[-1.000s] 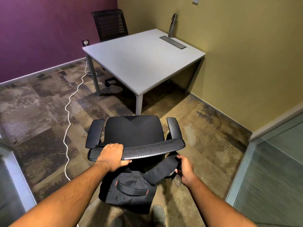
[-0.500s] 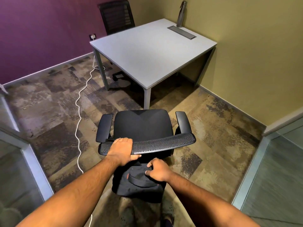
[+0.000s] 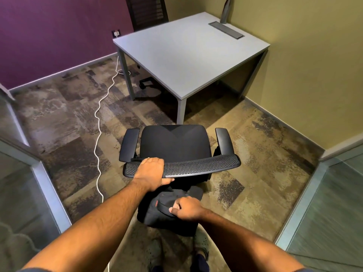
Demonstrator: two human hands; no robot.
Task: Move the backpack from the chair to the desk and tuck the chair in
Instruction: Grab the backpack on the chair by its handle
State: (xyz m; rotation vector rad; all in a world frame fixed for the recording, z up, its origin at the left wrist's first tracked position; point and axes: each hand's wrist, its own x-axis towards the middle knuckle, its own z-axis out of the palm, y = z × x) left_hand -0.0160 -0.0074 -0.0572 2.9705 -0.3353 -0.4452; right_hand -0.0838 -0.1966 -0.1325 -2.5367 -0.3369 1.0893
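left hand fingers wrapped over chair backrest top; right hand fisted on backpack handle.

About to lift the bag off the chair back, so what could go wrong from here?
The backpack hangs behind the chair, so a strap might snag on the backrest as the right hand lifts. The chair may roll despite the left hand. The white cable lies near the path.
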